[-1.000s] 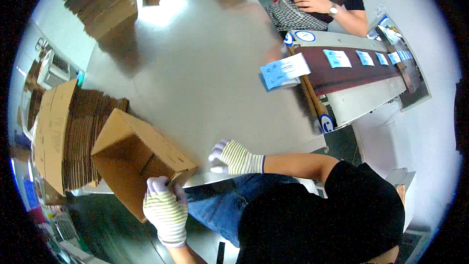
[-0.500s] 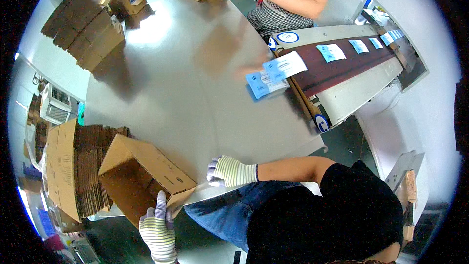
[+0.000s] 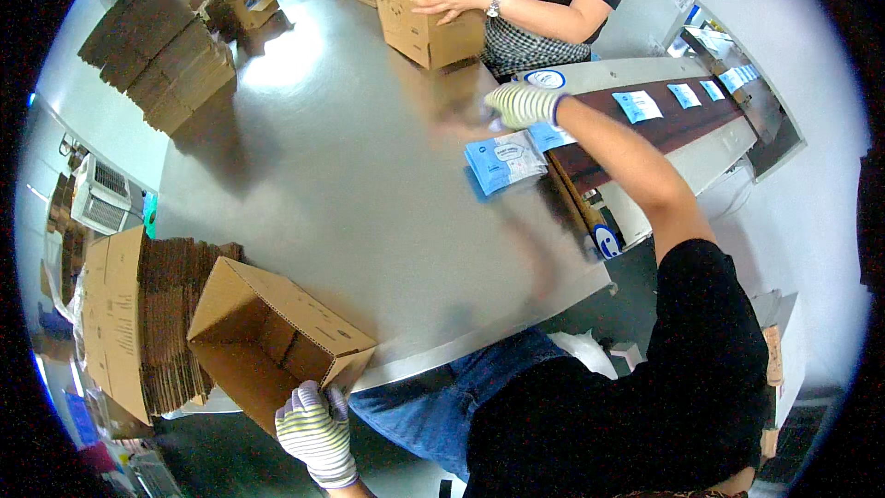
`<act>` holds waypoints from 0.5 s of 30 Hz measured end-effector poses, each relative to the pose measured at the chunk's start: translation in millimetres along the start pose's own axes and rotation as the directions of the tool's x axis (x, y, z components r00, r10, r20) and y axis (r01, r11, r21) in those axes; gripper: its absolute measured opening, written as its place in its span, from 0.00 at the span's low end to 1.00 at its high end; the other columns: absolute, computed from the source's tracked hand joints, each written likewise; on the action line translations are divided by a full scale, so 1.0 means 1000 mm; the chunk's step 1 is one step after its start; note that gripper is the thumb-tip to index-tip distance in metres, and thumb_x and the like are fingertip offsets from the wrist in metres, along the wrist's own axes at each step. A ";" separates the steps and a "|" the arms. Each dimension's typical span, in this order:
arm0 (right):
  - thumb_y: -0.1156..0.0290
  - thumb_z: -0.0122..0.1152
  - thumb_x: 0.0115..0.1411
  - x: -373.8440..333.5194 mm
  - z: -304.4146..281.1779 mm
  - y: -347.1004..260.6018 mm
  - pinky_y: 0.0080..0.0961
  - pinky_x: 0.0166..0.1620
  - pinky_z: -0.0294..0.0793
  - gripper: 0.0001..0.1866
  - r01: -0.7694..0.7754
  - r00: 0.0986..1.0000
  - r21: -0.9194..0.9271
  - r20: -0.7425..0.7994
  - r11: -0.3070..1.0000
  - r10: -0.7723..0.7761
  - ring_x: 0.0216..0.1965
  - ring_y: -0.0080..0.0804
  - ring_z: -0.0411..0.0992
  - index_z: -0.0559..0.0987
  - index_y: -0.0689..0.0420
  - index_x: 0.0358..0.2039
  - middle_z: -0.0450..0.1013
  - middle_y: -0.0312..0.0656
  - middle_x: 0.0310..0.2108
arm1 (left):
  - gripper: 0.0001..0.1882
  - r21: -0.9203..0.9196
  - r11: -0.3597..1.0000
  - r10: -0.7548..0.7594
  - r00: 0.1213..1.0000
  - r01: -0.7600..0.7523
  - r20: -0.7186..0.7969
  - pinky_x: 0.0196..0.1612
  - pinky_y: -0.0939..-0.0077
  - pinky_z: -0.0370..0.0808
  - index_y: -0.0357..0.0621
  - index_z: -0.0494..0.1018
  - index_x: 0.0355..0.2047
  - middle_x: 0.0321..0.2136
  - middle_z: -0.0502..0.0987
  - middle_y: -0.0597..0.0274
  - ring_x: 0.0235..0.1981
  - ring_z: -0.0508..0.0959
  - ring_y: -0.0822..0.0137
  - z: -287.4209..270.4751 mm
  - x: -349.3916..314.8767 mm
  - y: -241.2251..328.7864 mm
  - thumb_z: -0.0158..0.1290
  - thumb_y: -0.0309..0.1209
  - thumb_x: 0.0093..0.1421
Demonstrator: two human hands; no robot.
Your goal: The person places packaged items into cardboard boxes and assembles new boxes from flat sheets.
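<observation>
My left hand [image 3: 314,432], in a striped glove, pinches the near edge of an open cardboard box [image 3: 304,309]. The box lies tilted at the table's front left, its mouth facing me and its inside bare. My right hand [image 3: 527,106], gloved alike, reaches far over to the conveyor's end. Just below it a small pile of blue and white packets [image 3: 505,162] lies at the table's edge. Another packet [image 3: 550,136] sits partly under my right wrist at the belt's end. The right fingertips are smeared, so their grip is unclear.
More packets [image 3: 638,106] lie along the dark conveyor belt [image 3: 673,129] on the right. Across the metal table [image 3: 341,175] a co-worker's hands hold a cardboard box [image 3: 419,23]. Flattened cartons stand stacked at the near left [image 3: 175,332] and far left [image 3: 166,55].
My right hand has swung from the table's front edge up to the conveyor's end. My left fingers have curled onto the box edge. The co-worker's box has come into clear view.
</observation>
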State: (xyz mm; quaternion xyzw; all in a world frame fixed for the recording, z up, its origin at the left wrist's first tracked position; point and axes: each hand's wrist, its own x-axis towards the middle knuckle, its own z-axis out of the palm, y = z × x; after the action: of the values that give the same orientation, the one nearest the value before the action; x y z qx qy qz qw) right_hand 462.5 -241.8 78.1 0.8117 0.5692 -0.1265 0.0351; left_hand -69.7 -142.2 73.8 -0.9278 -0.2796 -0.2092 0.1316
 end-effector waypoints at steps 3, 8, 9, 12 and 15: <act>0.64 0.66 0.49 0.012 -0.017 0.019 0.34 0.47 0.72 0.26 0.034 0.962 -0.085 0.273 0.996 -0.009 0.43 0.42 0.74 0.74 0.59 0.49 0.76 0.48 0.40 | 0.11 0.030 1.000 0.004 1.000 -0.004 -0.013 0.25 0.66 0.66 0.46 0.66 0.28 0.17 0.67 0.61 0.18 0.70 0.58 0.000 0.001 -0.001 0.55 0.36 0.53; 0.55 0.65 0.48 0.051 0.037 0.037 0.32 0.40 0.72 0.31 0.171 0.835 -0.168 0.548 0.971 -0.052 0.36 0.40 0.75 0.73 0.66 0.47 0.77 0.50 0.38 | 0.11 0.013 1.000 -0.006 1.000 0.006 -0.009 0.25 0.65 0.67 0.46 0.66 0.28 0.18 0.68 0.60 0.19 0.70 0.58 0.001 -0.003 -0.005 0.55 0.36 0.52; 0.55 0.65 0.48 0.048 0.039 0.023 0.32 0.40 0.72 0.31 0.188 0.831 -0.165 0.552 0.968 -0.067 0.36 0.40 0.75 0.73 0.66 0.47 0.77 0.50 0.38 | 0.11 0.005 1.000 -0.006 1.000 0.006 -0.022 0.26 0.65 0.67 0.46 0.66 0.28 0.18 0.68 0.60 0.19 0.71 0.58 0.001 -0.005 -0.006 0.55 0.36 0.52; 0.49 0.62 0.51 0.024 0.056 0.009 0.36 0.31 0.70 0.27 0.076 0.830 -0.092 0.558 0.993 -0.012 0.24 0.39 0.71 0.78 0.67 0.29 0.76 0.48 0.26 | 0.11 0.012 1.000 -0.019 0.999 0.019 -0.042 0.26 0.65 0.67 0.46 0.67 0.28 0.18 0.68 0.60 0.20 0.71 0.58 0.000 -0.006 -0.005 0.56 0.37 0.51; 0.45 0.71 0.37 -0.006 0.088 -0.035 0.36 0.39 0.74 0.32 0.095 0.977 -0.156 0.202 0.983 -0.063 0.33 0.47 0.75 0.78 0.63 0.31 0.76 0.51 0.28 | 0.12 0.050 0.998 -0.049 0.999 0.049 -0.001 0.28 0.65 0.69 0.47 0.67 0.29 0.19 0.69 0.61 0.21 0.72 0.59 0.000 -0.010 -0.003 0.57 0.37 0.50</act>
State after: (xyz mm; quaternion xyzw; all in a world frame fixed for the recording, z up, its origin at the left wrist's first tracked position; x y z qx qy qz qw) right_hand 413.2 -253.2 -2.5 0.7663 0.6033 -0.1598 0.1528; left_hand -79.0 -144.6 69.8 -0.9170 -0.3075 -0.2051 0.1498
